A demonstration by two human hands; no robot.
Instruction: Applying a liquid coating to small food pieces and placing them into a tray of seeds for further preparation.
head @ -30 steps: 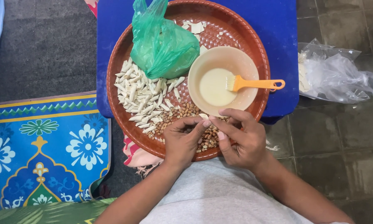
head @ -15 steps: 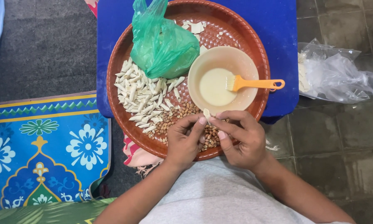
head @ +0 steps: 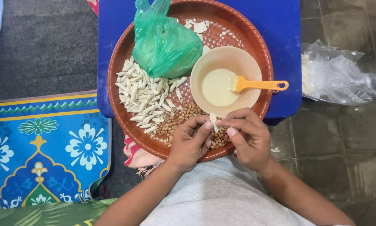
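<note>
Both hands pinch one small pale dough strip (head: 213, 120) between thumb and fingertips, the other fingers curled loosely. The left hand (head: 190, 142) and the right hand (head: 248, 136) meet over the near rim of the round brown tray (head: 121, 62), above a heap of peanuts (head: 181, 119). Half a second ago the fingertips sat lower and closer together; now the strip stands upright between them. A pile of white rolled pieces (head: 144, 94) lies at the tray's left edge, a green plastic bag (head: 165, 42) at its far side, and a beige bowl (head: 227, 62) with pale liquid and an orange brush (head: 259, 85) at its right edge. The tray rests on a blue stool (head: 288, 33)
</note>
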